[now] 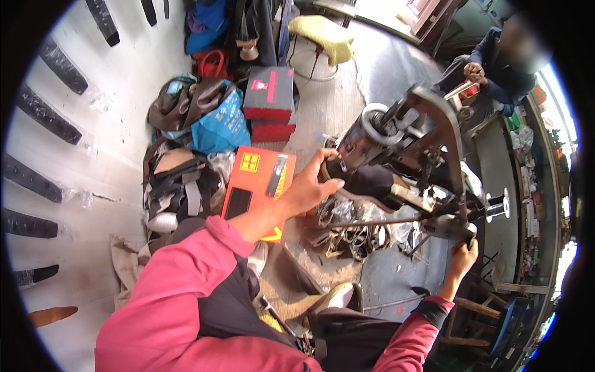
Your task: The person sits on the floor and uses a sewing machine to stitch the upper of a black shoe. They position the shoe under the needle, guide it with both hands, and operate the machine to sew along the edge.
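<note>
A dark shoe [365,181] lies on the arm of a hand-cranked shoe sewing machine [447,118]. My left hand [317,186] grips the near end of the shoe, thumb below and fingers above. At the machine's lower right, my right hand [462,257] has its fingers closed round a small crank knob. The dark metal crank part [449,228] sits just above that hand. A large round wheel [375,124] stands on the machine's upper left. Where the needle meets the shoe is too small to make out.
An orange shoebox [257,180] with a dark phone [239,203] on it lies left of my forearm. Farther off are stacked dark boxes [268,87], bags [218,124] and a stool with a yellow cover [322,36]. Scraps [356,239] lie beneath the machine. Another person [496,68] sits far right.
</note>
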A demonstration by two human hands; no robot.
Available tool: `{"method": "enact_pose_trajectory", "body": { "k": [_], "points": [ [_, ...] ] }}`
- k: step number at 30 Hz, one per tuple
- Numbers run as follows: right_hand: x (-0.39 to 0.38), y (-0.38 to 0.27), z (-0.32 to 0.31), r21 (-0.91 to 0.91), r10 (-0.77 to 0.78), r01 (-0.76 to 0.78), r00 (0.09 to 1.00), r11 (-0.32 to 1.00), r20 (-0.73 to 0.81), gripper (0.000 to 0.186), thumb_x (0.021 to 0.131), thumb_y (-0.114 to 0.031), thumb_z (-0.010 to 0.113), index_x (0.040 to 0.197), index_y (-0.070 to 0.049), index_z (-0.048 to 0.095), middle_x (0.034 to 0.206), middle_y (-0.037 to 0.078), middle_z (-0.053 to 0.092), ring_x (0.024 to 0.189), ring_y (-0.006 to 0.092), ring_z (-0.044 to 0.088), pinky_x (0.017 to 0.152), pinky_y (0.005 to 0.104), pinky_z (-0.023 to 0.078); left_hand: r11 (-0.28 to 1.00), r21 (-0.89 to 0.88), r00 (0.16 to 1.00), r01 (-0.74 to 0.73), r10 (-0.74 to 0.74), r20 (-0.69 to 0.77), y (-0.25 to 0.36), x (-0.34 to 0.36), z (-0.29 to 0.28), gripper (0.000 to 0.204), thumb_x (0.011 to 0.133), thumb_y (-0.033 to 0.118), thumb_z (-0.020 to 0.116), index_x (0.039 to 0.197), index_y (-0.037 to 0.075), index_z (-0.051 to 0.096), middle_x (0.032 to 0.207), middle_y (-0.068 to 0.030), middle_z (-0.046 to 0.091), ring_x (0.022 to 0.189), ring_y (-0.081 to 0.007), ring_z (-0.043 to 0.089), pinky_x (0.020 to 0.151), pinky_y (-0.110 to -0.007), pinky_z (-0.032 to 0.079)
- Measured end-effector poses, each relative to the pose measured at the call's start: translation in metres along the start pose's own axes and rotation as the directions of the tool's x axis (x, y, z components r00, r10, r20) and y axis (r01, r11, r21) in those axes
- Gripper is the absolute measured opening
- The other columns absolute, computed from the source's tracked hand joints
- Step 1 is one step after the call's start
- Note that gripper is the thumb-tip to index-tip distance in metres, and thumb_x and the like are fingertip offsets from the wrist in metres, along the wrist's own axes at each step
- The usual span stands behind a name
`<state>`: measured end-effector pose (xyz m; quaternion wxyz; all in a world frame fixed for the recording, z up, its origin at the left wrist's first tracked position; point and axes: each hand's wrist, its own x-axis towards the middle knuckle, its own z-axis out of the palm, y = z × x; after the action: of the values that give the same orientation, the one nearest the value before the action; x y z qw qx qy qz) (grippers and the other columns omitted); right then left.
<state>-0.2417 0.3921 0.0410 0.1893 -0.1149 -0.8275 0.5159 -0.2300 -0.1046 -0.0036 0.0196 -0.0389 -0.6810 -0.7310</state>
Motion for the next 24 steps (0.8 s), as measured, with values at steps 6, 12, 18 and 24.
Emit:
{"method": "enact_pose_trajectory", "body": {
  "k": [6, 12, 18, 24],
  "points": [
    [-0.018, 0.065, 0.042, -0.455, 0.14, -0.034, 0.97, 0.89, 0.201, 0.049, 0.091, -0.008, 0.058, 0.14, -0.004, 0.058, 0.063, 0.006, 0.059, 0.056, 0.0168, 0.063, 0.05, 0.0315, 0.051, 0.985, 0.151, 0.996, -0.082, 0.088, -0.029, -0.009, 0.005, 0.001, 0.054, 0.09, 0.013, 0.073, 0.136, 0.005, 0.044, 0.127, -0.008, 0.053, 0.121, -0.0171, 0.05, 0.108, -0.034, 0.039],
    [-0.061, -0.002, 0.092, -0.074, 0.192, -0.178, 0.899, 0.981, 0.394, 0.019, 0.093, -0.013, 0.068, 0.101, 0.004, 0.065, 0.068, 0.008, 0.065, 0.057, 0.0153, 0.063, 0.051, 0.0303, 0.05, 0.995, 0.038, 0.995, -0.095, 0.096, -0.017, -0.021, 0.01, 0.003, 0.054, 0.09, 0.005, 0.071, 0.135, 0.005, 0.041, 0.118, -0.0021, 0.056, 0.104, -0.0086, 0.054, 0.09, -0.026, 0.047],
    [-0.018, -0.038, 0.023, 0.055, -0.131, 0.126, 0.987, 0.99, 0.096, 0.013, 0.086, -0.002, 0.052, 0.093, -0.004, 0.063, 0.071, 0.001, 0.059, 0.054, 0.0097, 0.052, 0.049, 0.0253, 0.041, 0.987, 0.052, 0.987, -0.154, 0.156, -0.033, -0.016, 0.006, 0.004, 0.057, 0.089, 0.005, 0.071, 0.137, 0.004, 0.041, 0.118, -0.0038, 0.058, 0.102, -0.0081, 0.055, 0.089, -0.026, 0.048],
    [-0.004, 0.042, 0.009, -0.073, 0.233, -0.232, 0.973, 0.97, -0.006, 0.01, 0.088, -0.004, 0.057, 0.097, -0.008, 0.061, 0.069, 0.0, 0.056, 0.053, 0.0098, 0.054, 0.046, 0.0247, 0.041, 0.991, 0.099, 0.995, -0.092, 0.095, -0.025, -0.006, 0.004, 0.003, 0.059, 0.089, 0.01, 0.072, 0.139, 0.007, 0.041, 0.113, -0.0018, 0.059, 0.097, -0.0071, 0.055, 0.088, -0.027, 0.049]
  ]
}}
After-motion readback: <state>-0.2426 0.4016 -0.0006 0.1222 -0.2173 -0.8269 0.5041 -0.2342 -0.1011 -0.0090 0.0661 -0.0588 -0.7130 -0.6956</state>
